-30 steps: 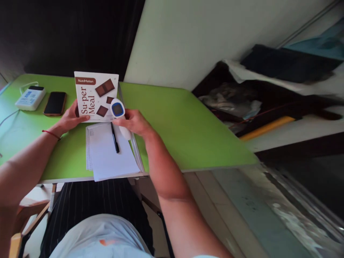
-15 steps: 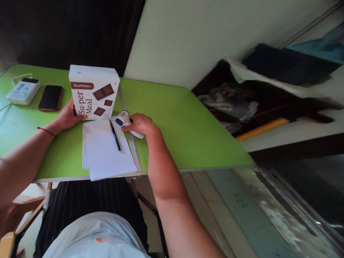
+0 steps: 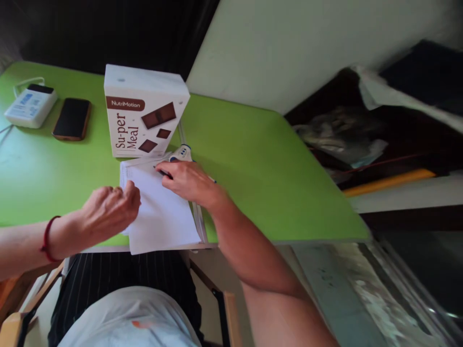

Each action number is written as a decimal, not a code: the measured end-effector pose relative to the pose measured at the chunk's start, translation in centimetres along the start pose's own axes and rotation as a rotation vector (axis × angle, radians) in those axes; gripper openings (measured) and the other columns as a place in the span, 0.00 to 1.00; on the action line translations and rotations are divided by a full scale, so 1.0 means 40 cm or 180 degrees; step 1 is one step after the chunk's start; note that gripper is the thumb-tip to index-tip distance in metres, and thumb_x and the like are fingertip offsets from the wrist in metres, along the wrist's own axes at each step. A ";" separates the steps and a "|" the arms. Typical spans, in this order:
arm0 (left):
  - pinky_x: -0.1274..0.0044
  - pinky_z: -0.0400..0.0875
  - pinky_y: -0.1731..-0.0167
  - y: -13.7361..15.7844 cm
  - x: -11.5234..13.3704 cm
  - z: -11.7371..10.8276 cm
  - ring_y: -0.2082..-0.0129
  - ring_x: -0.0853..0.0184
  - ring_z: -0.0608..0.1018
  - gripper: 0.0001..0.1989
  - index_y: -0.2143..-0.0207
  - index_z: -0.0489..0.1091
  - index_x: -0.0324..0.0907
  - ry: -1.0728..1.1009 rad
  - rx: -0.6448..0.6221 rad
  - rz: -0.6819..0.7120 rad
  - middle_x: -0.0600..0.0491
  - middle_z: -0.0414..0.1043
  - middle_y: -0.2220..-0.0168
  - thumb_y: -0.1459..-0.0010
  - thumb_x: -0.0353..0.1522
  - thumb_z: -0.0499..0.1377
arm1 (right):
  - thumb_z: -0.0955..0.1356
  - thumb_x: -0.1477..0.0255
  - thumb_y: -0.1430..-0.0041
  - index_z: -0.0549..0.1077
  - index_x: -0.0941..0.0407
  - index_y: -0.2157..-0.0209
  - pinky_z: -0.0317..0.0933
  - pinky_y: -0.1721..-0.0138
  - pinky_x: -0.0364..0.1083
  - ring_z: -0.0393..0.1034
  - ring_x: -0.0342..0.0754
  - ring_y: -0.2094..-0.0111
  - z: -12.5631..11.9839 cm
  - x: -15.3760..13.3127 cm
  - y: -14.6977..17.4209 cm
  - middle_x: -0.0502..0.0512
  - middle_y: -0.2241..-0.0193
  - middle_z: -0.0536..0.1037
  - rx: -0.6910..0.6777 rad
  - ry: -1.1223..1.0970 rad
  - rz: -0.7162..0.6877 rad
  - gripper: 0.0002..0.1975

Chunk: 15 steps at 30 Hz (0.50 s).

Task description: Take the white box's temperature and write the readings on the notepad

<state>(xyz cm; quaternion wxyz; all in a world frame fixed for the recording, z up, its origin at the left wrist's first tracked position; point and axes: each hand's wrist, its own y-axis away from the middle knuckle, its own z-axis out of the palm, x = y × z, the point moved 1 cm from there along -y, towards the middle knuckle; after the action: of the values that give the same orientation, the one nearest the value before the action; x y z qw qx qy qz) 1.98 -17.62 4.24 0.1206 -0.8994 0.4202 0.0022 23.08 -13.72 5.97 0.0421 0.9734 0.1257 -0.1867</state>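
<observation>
My right hand has its fingers closed around a black pen over the upper right of the white paper sheets. Just behind that hand lies a white and blue infrared thermometer, partly covered by the fingers. My left hand, fingers curled into a loose fist, is over the left edge of the sheets; nothing shows in it. Beyond the paper a white NutriMotion Su-per Meal box with brown chocolate pictures stands upright, touched by neither hand.
On the left of the green table lie a dark phone and a white device with a cord. A pale wall rises behind. To the right, a dark shelf holds crumpled plastic and a yellow strip.
My left hand has let go of the box and come back toward me, closing. My right hand has released the thermometer and taken up the pen. The view has shifted slightly.
</observation>
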 end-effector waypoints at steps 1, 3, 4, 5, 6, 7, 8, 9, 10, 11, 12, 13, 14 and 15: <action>0.71 0.66 0.78 0.009 0.016 0.008 0.78 0.63 0.77 0.15 0.59 0.78 0.36 -0.0287 -0.0002 0.0161 0.35 0.78 0.56 0.32 0.28 0.50 | 0.66 0.79 0.43 0.81 0.53 0.55 0.68 0.56 0.50 0.77 0.53 0.60 -0.012 0.004 0.004 0.56 0.60 0.83 0.0126 -0.0412 -0.0205 0.17; 0.72 0.64 0.82 0.020 0.033 0.019 0.81 0.64 0.75 0.17 0.55 0.78 0.31 -0.0707 -0.0081 0.0378 0.30 0.77 0.53 0.32 0.31 0.52 | 0.64 0.75 0.40 0.81 0.51 0.55 0.69 0.57 0.48 0.76 0.48 0.61 -0.030 0.009 0.012 0.52 0.61 0.82 0.0401 -0.1309 -0.0636 0.16; 0.72 0.63 0.84 0.021 0.036 0.023 0.82 0.64 0.75 0.18 0.54 0.78 0.28 -0.0833 -0.0103 0.0451 0.27 0.77 0.53 0.32 0.33 0.53 | 0.63 0.73 0.38 0.80 0.51 0.55 0.70 0.57 0.47 0.75 0.46 0.62 -0.033 0.009 0.013 0.51 0.62 0.81 0.0487 -0.1724 -0.0778 0.16; 0.73 0.62 0.85 0.022 0.037 0.025 0.83 0.64 0.75 0.19 0.54 0.78 0.25 -0.0915 -0.0101 0.0515 0.25 0.77 0.53 0.33 0.33 0.54 | 0.63 0.71 0.37 0.80 0.51 0.54 0.70 0.58 0.46 0.75 0.45 0.63 -0.032 0.007 0.014 0.51 0.62 0.80 0.0518 -0.2080 -0.0855 0.16; 0.73 0.62 0.86 0.021 0.037 0.026 0.84 0.64 0.74 0.20 0.54 0.78 0.24 -0.0985 -0.0070 0.0570 0.24 0.77 0.54 0.33 0.33 0.54 | 0.64 0.68 0.37 0.78 0.51 0.52 0.71 0.59 0.46 0.74 0.45 0.64 -0.026 0.004 0.014 0.51 0.62 0.80 0.0505 -0.2364 -0.0876 0.16; 0.73 0.63 0.86 0.020 0.037 0.026 0.84 0.64 0.74 0.21 0.53 0.78 0.23 -0.1034 -0.0016 0.0633 0.23 0.76 0.54 0.33 0.33 0.53 | 0.66 0.65 0.38 0.77 0.51 0.50 0.71 0.60 0.46 0.74 0.45 0.64 -0.016 -0.001 0.013 0.52 0.61 0.79 0.0481 -0.2579 -0.0856 0.16; 0.74 0.64 0.86 0.020 0.035 0.026 0.85 0.65 0.73 0.21 0.54 0.78 0.24 -0.1059 0.0070 0.0681 0.23 0.76 0.53 0.33 0.32 0.52 | 0.68 0.63 0.40 0.75 0.51 0.48 0.72 0.60 0.46 0.74 0.45 0.63 -0.002 -0.007 0.012 0.52 0.61 0.78 0.0459 -0.2739 -0.0824 0.19; 0.74 0.64 0.85 0.020 0.034 0.026 0.85 0.66 0.73 0.20 0.54 0.79 0.25 -0.1050 0.0157 0.0718 0.24 0.76 0.53 0.33 0.32 0.51 | 0.71 0.60 0.42 0.74 0.50 0.47 0.72 0.60 0.46 0.73 0.46 0.63 0.013 -0.014 0.012 0.53 0.60 0.78 0.0442 -0.2865 -0.0796 0.22; 0.74 0.65 0.85 0.019 0.032 0.026 0.85 0.66 0.73 0.20 0.54 0.79 0.26 -0.1012 0.0228 0.0741 0.24 0.76 0.53 0.33 0.32 0.51 | 0.72 0.59 0.44 0.73 0.50 0.46 0.72 0.61 0.46 0.73 0.46 0.63 0.029 -0.022 0.012 0.53 0.60 0.77 0.0448 -0.2979 -0.0763 0.24; 0.74 0.64 0.85 0.019 0.030 0.027 0.85 0.66 0.72 0.21 0.55 0.80 0.27 -0.0961 0.0288 0.0748 0.25 0.77 0.53 0.33 0.32 0.51 | 0.73 0.57 0.45 0.73 0.50 0.47 0.72 0.62 0.46 0.73 0.46 0.63 0.044 -0.031 0.014 0.52 0.62 0.77 0.0483 -0.3094 -0.0714 0.25; 0.74 0.64 0.85 0.019 0.028 0.027 0.85 0.66 0.72 0.21 0.56 0.80 0.27 -0.0913 0.0319 0.0748 0.25 0.77 0.53 0.34 0.32 0.51 | 0.73 0.55 0.45 0.73 0.50 0.49 0.71 0.64 0.45 0.72 0.45 0.66 0.060 -0.039 0.015 0.52 0.65 0.76 0.0523 -0.3214 -0.0655 0.24; 0.74 0.64 0.86 0.019 0.026 0.027 0.85 0.66 0.72 0.21 0.56 0.80 0.28 -0.0878 0.0340 0.0753 0.26 0.77 0.53 0.34 0.33 0.51 | 0.72 0.54 0.43 0.74 0.51 0.52 0.70 0.66 0.45 0.71 0.44 0.69 0.074 -0.047 0.017 0.50 0.69 0.74 0.0597 -0.3341 -0.0585 0.22; 0.74 0.64 0.86 0.019 0.024 0.026 0.85 0.66 0.71 0.21 0.57 0.81 0.29 -0.0858 0.0349 0.0754 0.26 0.77 0.54 0.34 0.33 0.51 | 0.70 0.53 0.41 0.75 0.52 0.56 0.68 0.69 0.45 0.68 0.43 0.73 0.087 -0.054 0.019 0.49 0.73 0.72 0.0691 -0.3460 -0.0504 0.19; 0.74 0.64 0.86 0.019 0.022 0.025 0.85 0.66 0.71 0.21 0.57 0.81 0.29 -0.0835 0.0337 0.0763 0.27 0.78 0.54 0.34 0.33 0.51 | 0.68 0.53 0.38 0.75 0.53 0.59 0.66 0.72 0.44 0.66 0.42 0.76 0.099 -0.059 0.019 0.47 0.77 0.69 0.0808 -0.3558 -0.0401 0.18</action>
<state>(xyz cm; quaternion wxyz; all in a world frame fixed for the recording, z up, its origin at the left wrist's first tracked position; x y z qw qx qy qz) 2.08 -18.54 3.01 0.2204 -0.8273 0.5046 0.1117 19.76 -15.53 3.20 -0.0262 0.7149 0.1187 -0.6886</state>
